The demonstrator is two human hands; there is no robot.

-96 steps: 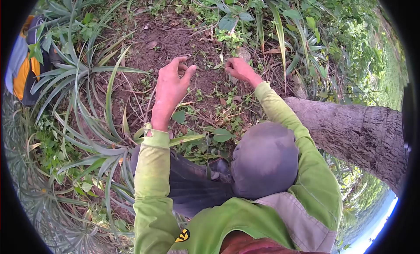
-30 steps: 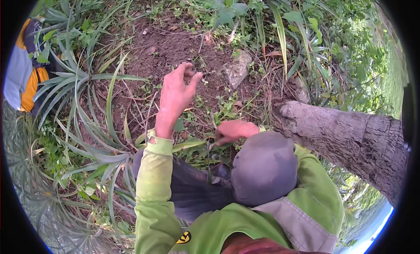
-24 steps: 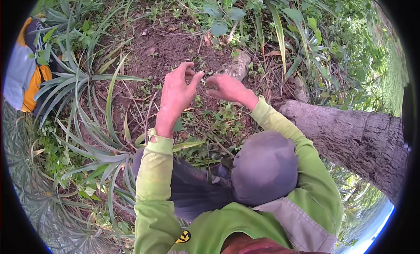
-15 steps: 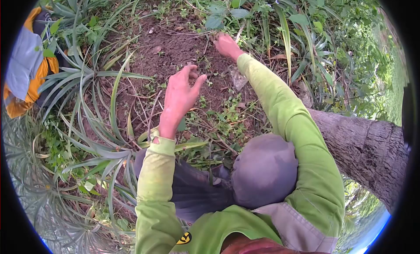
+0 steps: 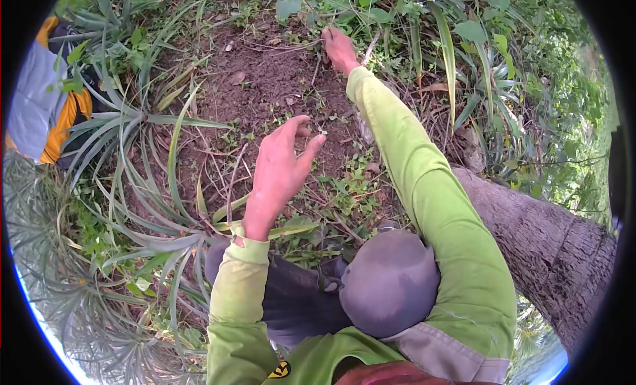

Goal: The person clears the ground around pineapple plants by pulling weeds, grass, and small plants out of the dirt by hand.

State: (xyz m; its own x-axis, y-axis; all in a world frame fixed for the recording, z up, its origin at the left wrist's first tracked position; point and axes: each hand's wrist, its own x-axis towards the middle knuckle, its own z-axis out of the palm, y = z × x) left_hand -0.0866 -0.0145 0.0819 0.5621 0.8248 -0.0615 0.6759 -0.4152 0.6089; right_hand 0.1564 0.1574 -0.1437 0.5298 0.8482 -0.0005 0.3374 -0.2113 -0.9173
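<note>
Head view showed the right hand [image 5: 340,50] up at the far edge of the dug-looking brown soil [image 5: 255,83], its arm stretched long. Eight tenths of a second earlier that hand had been beside the fingertips of the left hand [image 5: 283,169]; half a second earlier it had already gone up to the plants, and the arm now reached a little farther. The left hand had kept much the same pose over the soil. The stone [image 5: 363,128], plain to see a second before, was now partly covered by the right sleeve [image 5: 411,160].

At the far left sat a grey-and-orange bundle [image 5: 46,107]; whether it was a bag or a garment, and what it held, could not be told.

The low green plants [image 5: 391,37] about the right hand were leafy and crowded, with a broad bluish leaf [image 5: 288,5] to the hand's left. The right fingers were curled inward among them, small in the view, so I cannot tell whether they gripped a stem. The left hand was released, fingers loosely bent and thumb apart, with a gap between. A spiky plant [image 5: 192,229] spread long narrow leaves left of that wrist, and a rough tree trunk [image 5: 543,246] lay across the right side.
</note>
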